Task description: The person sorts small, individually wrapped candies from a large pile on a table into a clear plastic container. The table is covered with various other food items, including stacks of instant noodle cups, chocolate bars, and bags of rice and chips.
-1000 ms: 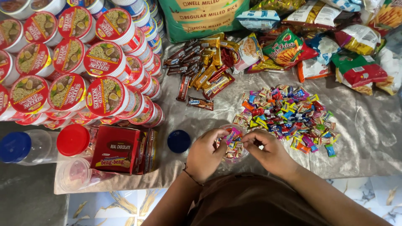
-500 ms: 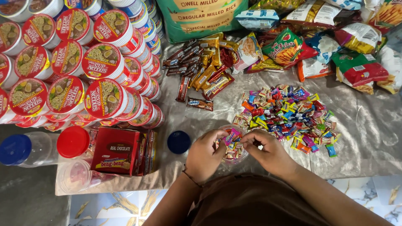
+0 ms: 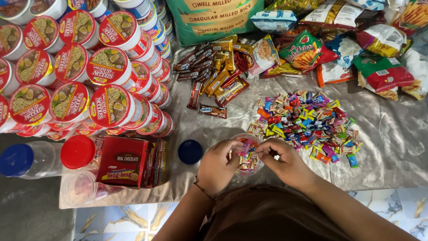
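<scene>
A small clear plastic jar (image 3: 248, 154), round and open at the top, stands on the grey cloth-covered table (image 3: 392, 143) directly between the two hands and is partly filled with bright wrapped candies. The left hand (image 3: 218, 166) curls around the jar's left wall, fingers bent and touching the rim, steadying it. The right hand (image 3: 285, 159) sits at the jar's right edge with thumb and fingertips pinched together over the opening; they seem to nip a small candy, though the piece itself is too small to make out clearly.

Just beyond the right hand, further up the table, spreads a loose heap of small candies in multicoloured wrappers (image 3: 307, 122), close to the jar but apart from it. A round dark blue lid (image 3: 190, 151) lies flat just left of the left hand.

Further left stands a red cardboard box of chocolate bars (image 3: 123, 161), with a clear plastic jar with a red lid (image 3: 78, 152) and another with a blue lid (image 3: 18, 159) beside it. Behind those, red-lidded instant noodle cups (image 3: 89, 71) lie stacked on their sides. Brown-and-gold wrapped chocolate bars (image 3: 214, 67) are scattered at the middle back, in front of a green rice sack (image 3: 214, 18), and snack bags (image 3: 356, 49) crowd the far right.
</scene>
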